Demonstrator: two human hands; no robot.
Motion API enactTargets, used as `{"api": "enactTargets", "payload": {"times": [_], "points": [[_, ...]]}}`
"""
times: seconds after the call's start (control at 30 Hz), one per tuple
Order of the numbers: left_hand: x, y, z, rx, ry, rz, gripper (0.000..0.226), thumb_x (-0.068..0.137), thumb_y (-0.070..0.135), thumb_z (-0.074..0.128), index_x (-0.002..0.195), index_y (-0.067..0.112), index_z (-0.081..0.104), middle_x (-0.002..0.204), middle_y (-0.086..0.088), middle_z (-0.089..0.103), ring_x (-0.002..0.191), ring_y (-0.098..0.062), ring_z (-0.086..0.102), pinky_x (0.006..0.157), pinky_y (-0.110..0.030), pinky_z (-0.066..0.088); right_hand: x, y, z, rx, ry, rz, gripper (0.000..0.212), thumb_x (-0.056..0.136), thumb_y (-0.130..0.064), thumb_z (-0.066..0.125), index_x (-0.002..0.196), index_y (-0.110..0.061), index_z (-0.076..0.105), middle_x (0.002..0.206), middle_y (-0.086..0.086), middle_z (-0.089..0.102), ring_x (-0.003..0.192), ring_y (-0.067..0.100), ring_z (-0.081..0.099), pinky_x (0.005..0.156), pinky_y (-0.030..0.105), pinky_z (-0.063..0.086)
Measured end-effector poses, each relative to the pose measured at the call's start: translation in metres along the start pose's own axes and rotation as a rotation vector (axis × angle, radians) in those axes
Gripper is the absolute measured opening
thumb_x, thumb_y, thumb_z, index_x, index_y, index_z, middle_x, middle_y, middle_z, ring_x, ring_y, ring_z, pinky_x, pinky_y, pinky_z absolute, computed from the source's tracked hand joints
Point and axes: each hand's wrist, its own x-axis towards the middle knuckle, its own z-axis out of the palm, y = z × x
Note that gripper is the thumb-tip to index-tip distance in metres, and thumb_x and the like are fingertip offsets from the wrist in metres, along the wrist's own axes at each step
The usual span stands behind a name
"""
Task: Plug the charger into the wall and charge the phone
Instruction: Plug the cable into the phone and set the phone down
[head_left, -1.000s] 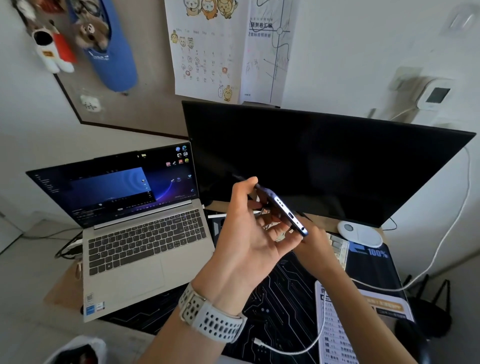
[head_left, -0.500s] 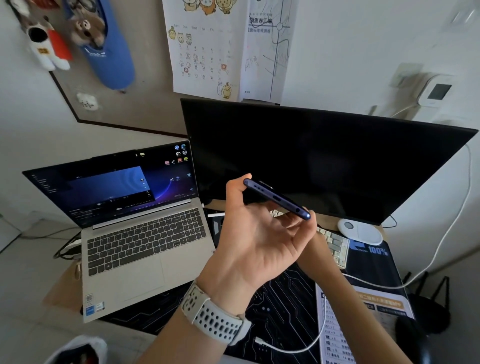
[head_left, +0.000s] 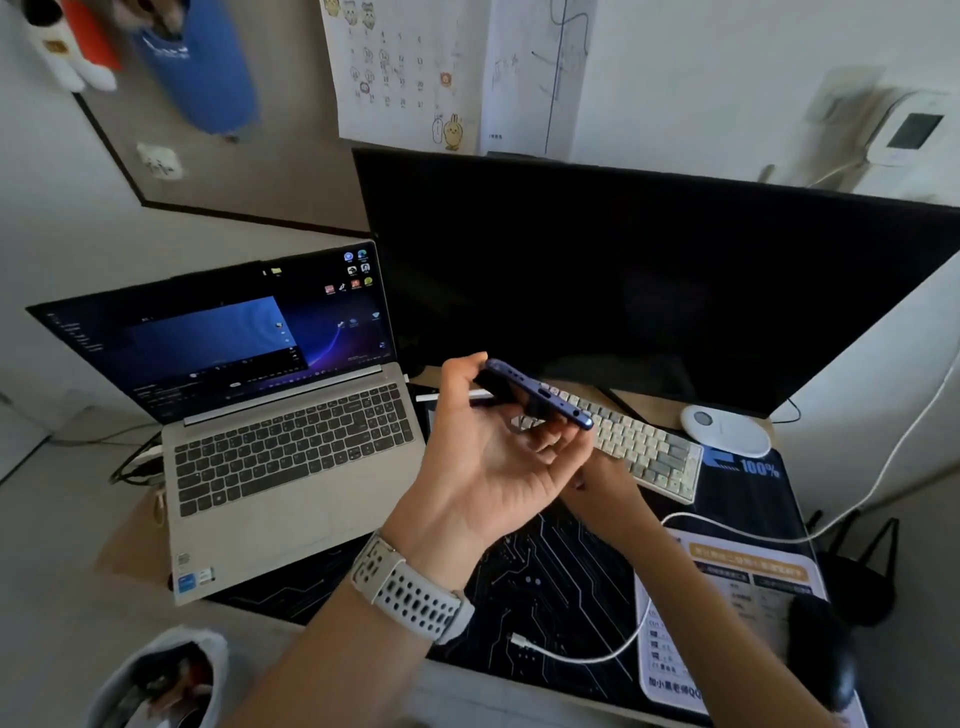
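My left hand (head_left: 488, 467), with a white watch on its wrist, grips a dark blue phone (head_left: 540, 397) above the desk mat. The phone's bottom edge with the charging port faces me. My right hand (head_left: 602, 483) sits just behind and below the left one, with its fingers hidden. A white charging cable (head_left: 727, 530) lies across the mat. Its free connector (head_left: 519, 642) rests near the front edge, apart from both hands. The cable climbs off to the right toward a blurred wall plate (head_left: 841, 104).
An open laptop (head_left: 291, 457) stands on the left and a large dark monitor (head_left: 649, 291) at the back. Under the hands lies a small keyboard (head_left: 649, 447), with a white round puck (head_left: 727, 431) beside it. A leaflet (head_left: 737, 597) and black mouse (head_left: 821, 649) are at right.
My left hand has turned the phone flatter, so its bottom edge shows more fully. My right hand has dropped lower behind it. The cable on the mat has not moved.
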Motion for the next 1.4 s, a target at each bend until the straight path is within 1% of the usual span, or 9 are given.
{"api": "enactTargets", "payload": {"times": [0.1, 0.2, 0.43, 0.6, 0.8, 0.97, 1.1, 1.17, 1.4], "points": [[0.004, 0.003, -0.020, -0.014, 0.085, 0.009, 0.051, 0.074, 0.047, 0.066, 0.082, -0.002, 0.056, 0.092, -0.020, 0.049, 0.076, -0.028, 0.056, 0.059, -0.040, 0.059, -0.009, 0.008, 0.025, 0.009, -0.137, 0.055, 0.015, 0.079, -0.005, 0.062, 0.091, -0.013, 0.066, 0.083, -0.002, 0.065, 0.076, 0.016, 0.062, 0.068, 0.029, 0.050], [0.005, 0.004, -0.035, -0.028, 0.100, 0.001, 0.050, 0.072, 0.045, 0.068, 0.088, -0.001, 0.056, 0.094, -0.019, 0.050, 0.074, -0.028, 0.057, 0.059, -0.039, 0.059, -0.025, 0.019, 0.054, -0.021, -0.329, 0.117, 0.013, 0.079, -0.012, 0.064, 0.090, -0.017, 0.068, 0.096, 0.002, 0.067, 0.089, 0.021, 0.064, 0.081, 0.034, 0.052], [0.004, 0.005, -0.053, 0.050, 0.116, 0.003, 0.048, 0.062, 0.042, 0.073, 0.062, -0.006, 0.071, 0.090, -0.019, 0.054, 0.078, -0.027, 0.057, 0.064, -0.040, 0.058, -0.064, 0.034, 0.111, -0.093, -0.614, 0.143, 0.012, 0.080, -0.026, 0.072, 0.089, -0.020, 0.068, 0.098, 0.000, 0.069, 0.091, 0.018, 0.066, 0.081, 0.028, 0.049], [0.000, 0.008, -0.056, 0.035, 0.160, 0.027, 0.047, 0.060, 0.041, 0.073, 0.079, -0.001, 0.060, 0.089, -0.018, 0.051, 0.077, -0.027, 0.055, 0.063, -0.042, 0.058, -0.075, 0.030, 0.130, -0.245, -0.685, 0.113, 0.041, 0.077, -0.033, 0.076, 0.110, -0.017, 0.058, 0.111, 0.003, 0.061, 0.100, 0.024, 0.063, 0.085, 0.036, 0.050], [-0.002, 0.010, -0.055, 0.061, 0.141, -0.007, 0.049, 0.069, 0.044, 0.069, 0.063, -0.005, 0.067, 0.086, -0.017, 0.048, 0.074, -0.027, 0.055, 0.063, -0.041, 0.059, -0.079, 0.031, 0.140, -0.297, -0.566, 0.080, 0.017, 0.088, -0.020, 0.064, 0.104, -0.016, 0.064, 0.115, 0.004, 0.062, 0.103, 0.025, 0.064, 0.090, 0.037, 0.053], [-0.003, 0.012, -0.049, 0.046, 0.122, 0.009, 0.048, 0.062, 0.041, 0.072, 0.086, 0.002, 0.057, 0.090, -0.016, 0.048, 0.077, -0.027, 0.054, 0.063, -0.041, 0.058, -0.072, 0.037, 0.133, -0.147, -0.492, 0.128, 0.011, 0.085, -0.018, 0.064, 0.094, -0.019, 0.070, 0.108, 0.000, 0.068, 0.099, 0.018, 0.066, 0.085, 0.031, 0.054], [-0.003, 0.012, -0.044, 0.054, 0.115, 0.001, 0.045, 0.068, 0.040, 0.071, 0.062, -0.004, 0.068, 0.089, -0.017, 0.050, 0.080, -0.028, 0.055, 0.065, -0.041, 0.058, -0.050, 0.023, 0.094, 0.142, -0.264, 0.216, 0.006, 0.078, -0.012, 0.068, 0.080, -0.017, 0.070, 0.079, -0.006, 0.066, 0.075, 0.010, 0.062, 0.072, 0.028, 0.053], [-0.003, 0.010, -0.036, 0.062, 0.092, -0.002, 0.045, 0.065, 0.040, 0.072, 0.061, -0.005, 0.067, 0.089, -0.017, 0.050, 0.079, -0.028, 0.056, 0.066, -0.042, 0.059, -0.037, 0.011, 0.062, 0.272, -0.119, 0.199, 0.007, 0.079, -0.013, 0.071, 0.079, -0.019, 0.069, 0.071, -0.013, 0.063, 0.064, -0.002, 0.057, 0.063, 0.015, 0.047], [-0.004, 0.004, 0.003, 0.081, -0.010, -0.002, 0.047, 0.067, 0.041, 0.070, 0.068, -0.007, 0.068, 0.086, -0.021, 0.057, 0.073, -0.030, 0.060, 0.066, -0.043, 0.059, -0.024, -0.033, -0.071, 0.699, 0.319, 0.044, 0.009, 0.083, -0.010, 0.071, 0.083, -0.019, 0.068, 0.076, -0.009, 0.067, 0.073, -0.001, 0.062, 0.065, 0.009, 0.047]]}}
